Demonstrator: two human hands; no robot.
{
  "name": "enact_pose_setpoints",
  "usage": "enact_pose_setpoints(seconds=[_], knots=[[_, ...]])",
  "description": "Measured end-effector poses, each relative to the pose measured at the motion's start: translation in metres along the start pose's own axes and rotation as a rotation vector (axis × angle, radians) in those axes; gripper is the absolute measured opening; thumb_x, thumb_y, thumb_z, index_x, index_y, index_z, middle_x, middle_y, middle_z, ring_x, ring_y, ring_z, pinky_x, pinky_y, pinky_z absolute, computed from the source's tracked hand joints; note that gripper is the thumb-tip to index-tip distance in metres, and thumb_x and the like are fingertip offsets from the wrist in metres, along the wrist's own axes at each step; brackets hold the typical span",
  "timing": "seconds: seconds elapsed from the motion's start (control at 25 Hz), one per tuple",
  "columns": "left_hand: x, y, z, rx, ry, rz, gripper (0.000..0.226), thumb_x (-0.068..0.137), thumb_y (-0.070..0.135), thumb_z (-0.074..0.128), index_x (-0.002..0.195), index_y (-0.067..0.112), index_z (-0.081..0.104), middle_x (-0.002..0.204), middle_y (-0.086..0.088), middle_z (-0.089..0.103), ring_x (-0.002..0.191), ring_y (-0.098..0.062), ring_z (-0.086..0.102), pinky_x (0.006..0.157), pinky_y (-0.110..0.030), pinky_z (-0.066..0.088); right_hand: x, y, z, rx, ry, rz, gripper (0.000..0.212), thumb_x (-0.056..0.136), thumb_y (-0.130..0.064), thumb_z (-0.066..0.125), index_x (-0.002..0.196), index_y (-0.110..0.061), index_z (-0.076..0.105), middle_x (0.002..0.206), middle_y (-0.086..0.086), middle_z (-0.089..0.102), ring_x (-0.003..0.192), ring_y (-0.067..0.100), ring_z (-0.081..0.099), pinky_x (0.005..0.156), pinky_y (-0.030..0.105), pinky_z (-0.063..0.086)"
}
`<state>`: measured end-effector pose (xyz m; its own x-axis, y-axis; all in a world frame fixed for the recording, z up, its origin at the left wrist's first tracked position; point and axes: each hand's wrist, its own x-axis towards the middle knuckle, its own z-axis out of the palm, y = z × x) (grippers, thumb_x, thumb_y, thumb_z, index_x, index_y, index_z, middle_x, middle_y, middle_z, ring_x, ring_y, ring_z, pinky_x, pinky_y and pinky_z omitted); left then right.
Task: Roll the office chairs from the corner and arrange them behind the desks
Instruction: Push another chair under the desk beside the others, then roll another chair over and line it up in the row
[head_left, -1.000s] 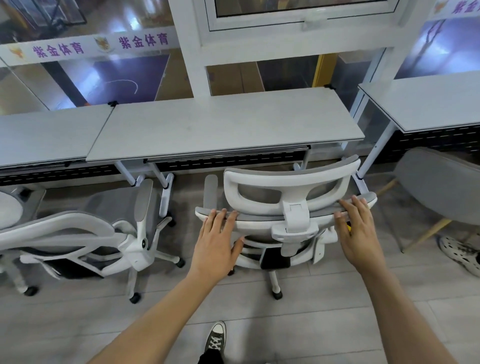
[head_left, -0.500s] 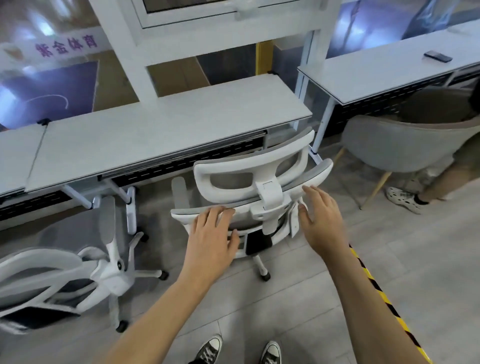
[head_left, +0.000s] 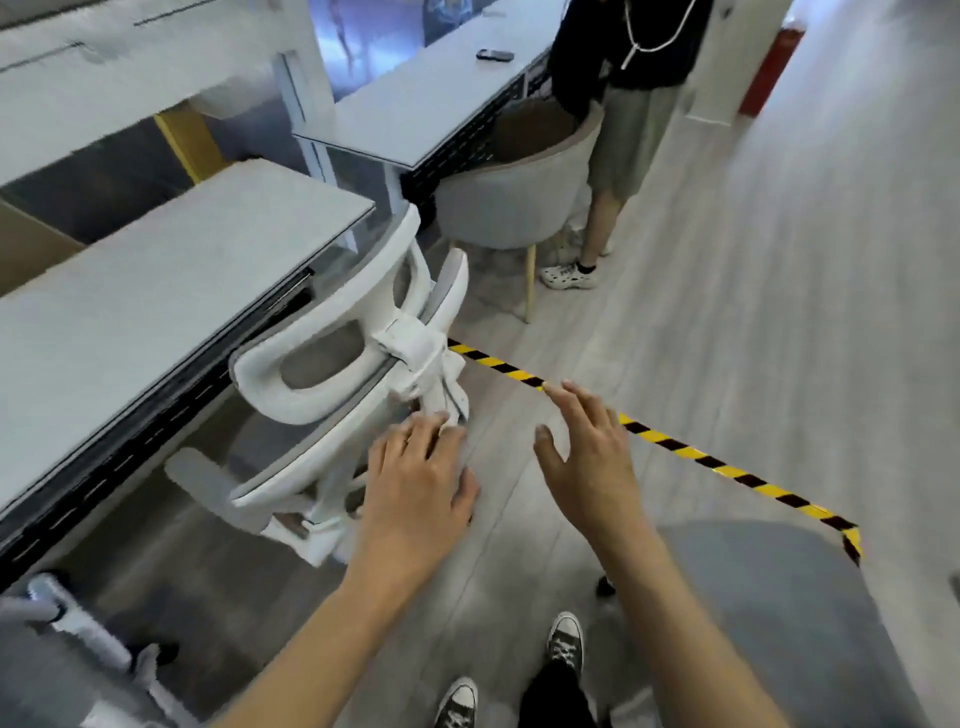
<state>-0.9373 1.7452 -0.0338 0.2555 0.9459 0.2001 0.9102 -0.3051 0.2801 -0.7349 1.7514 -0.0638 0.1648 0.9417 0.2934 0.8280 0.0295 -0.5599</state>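
With the white office chair (head_left: 332, 374) now tucked against the desk surface (head_left: 156, 291), the right hand (head_left: 587, 462) has lifted off, fingers spread, while the left hand (head_left: 415, 483), fingers straight, barely touches its back, so this chair seems placed.

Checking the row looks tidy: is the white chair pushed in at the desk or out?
Pushed in. The chair has its headrest against the desk edge and its seat under the top.

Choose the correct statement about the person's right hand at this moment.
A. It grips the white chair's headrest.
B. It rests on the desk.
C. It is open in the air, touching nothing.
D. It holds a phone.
C: the right hand hangs with fingers spread above the floor, apart from the white chair.
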Motion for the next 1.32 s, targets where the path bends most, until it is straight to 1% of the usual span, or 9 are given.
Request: enact_pose_setpoints(seconds=[0.12,0.28,0.48,0.56,0.68,0.88,1.08,1.2,1.32], knots=[[-0.011,0.025,0.004,-0.078,-0.037,0.142,0.036,0.085,0.034,0.052,0.118,0.020,0.060,0.129,-0.001,0.057,0.123,-0.025,0.047,0.103,-0.042,0.039,-0.044,0.010,-0.028,-0.078,0.033,0.136,0.045,0.093,-0.026,0.062,0.137,-0.023,0.053,0.142,-0.003,0.051,0.123,0.021,0.050,0.098,0.037,0.041],[-0.010,0.071,0.011,-0.154,-0.077,0.302,0.040,0.086,0.037,0.045,0.120,0.023,0.060,0.132,0.000,0.057,0.128,-0.024,0.047,0.107,-0.044,0.038,-0.084,0.032,-0.063,-0.147,0.122,0.276,0.046,0.092,-0.027,0.063,0.136,-0.024,0.054,0.140,-0.002,0.053,0.117,0.021,0.052,0.096,0.038,0.042],[0.014,0.133,0.032,-0.164,-0.159,0.469,0.044,0.087,0.041,0.041,0.125,0.025,0.057,0.135,0.001,0.055,0.130,-0.023,0.046,0.107,-0.043,0.037,-0.107,0.074,-0.103,-0.194,0.209,0.436,0.046,0.092,-0.032,0.058,0.137,-0.025,0.052,0.141,-0.002,0.052,0.121,0.021,0.052,0.101,0.040,0.042],[0.029,0.162,0.043,-0.153,-0.170,0.536,0.043,0.086,0.041,0.044,0.125,0.026,0.057,0.135,0.001,0.056,0.128,-0.024,0.048,0.105,-0.044,0.039,-0.106,0.097,-0.117,-0.209,0.245,0.477,0.047,0.092,-0.034,0.056,0.138,-0.026,0.051,0.143,-0.002,0.050,0.123,0.021,0.051,0.103,0.042,0.041],[0.067,0.214,0.059,-0.112,-0.193,0.644,0.041,0.086,0.040,0.051,0.125,0.028,0.055,0.136,0.002,0.056,0.129,-0.023,0.047,0.107,-0.046,0.040,-0.089,0.142,-0.139,-0.246,0.271,0.554,0.049,0.093,-0.037,0.058,0.140,-0.031,0.045,0.150,-0.003,0.044,0.128,0.021,0.048,0.106,0.044,0.039],[0.133,0.292,0.074,-0.083,-0.180,0.779,0.041,0.088,0.044,0.044,0.126,0.029,0.053,0.136,0.003,0.055,0.130,-0.023,0.045,0.109,-0.045,0.037,-0.048,0.199,-0.166,-0.234,0.380,0.641,0.051,0.090,-0.044,0.051,0.139,-0.032,0.048,0.148,-0.003,0.046,0.130,0.023,0.050,0.104,0.046,0.041],[0.202,0.352,0.108,-0.125,-0.203,0.872,0.044,0.088,0.047,0.037,0.125,0.029,0.053,0.136,0.003,0.056,0.130,-0.024,0.046,0.108,-0.047,0.038,-0.009,0.258,-0.189,-0.244,0.449,0.748,0.051,0.092,-0.036,0.061,0.140,-0.033,0.047,0.146,-0.003,0.047,0.130,0.023,0.048,0.107,0.044,0.036],[0.259,0.382,0.140,-0.135,-0.224,0.936,0.039,0.089,0.043,0.051,0.125,0.029,0.054,0.136,0.003,0.056,0.130,-0.024,0.047,0.108,-0.046,0.038,0.037,0.297,-0.191,-0.239,0.497,0.802,0.050,0.092,-0.037,0.060,0.141,-0.033,0.047,0.145,-0.006,0.046,0.132,0.021,0.044,0.111,0.041,0.030],[0.327,0.409,0.176,-0.141,-0.262,1.007,0.041,0.087,0.036,0.062,0.126,0.027,0.056,0.135,0.001,0.057,0.129,-0.025,0.048,0.107,-0.046,0.039,0.096,0.341,-0.191,-0.255,0.583,0.878,0.049,0.092,-0.035,0.062,0.139,-0.031,0.050,0.142,-0.005,0.049,0.129,0.020,0.045,0.109,0.043,0.031]])
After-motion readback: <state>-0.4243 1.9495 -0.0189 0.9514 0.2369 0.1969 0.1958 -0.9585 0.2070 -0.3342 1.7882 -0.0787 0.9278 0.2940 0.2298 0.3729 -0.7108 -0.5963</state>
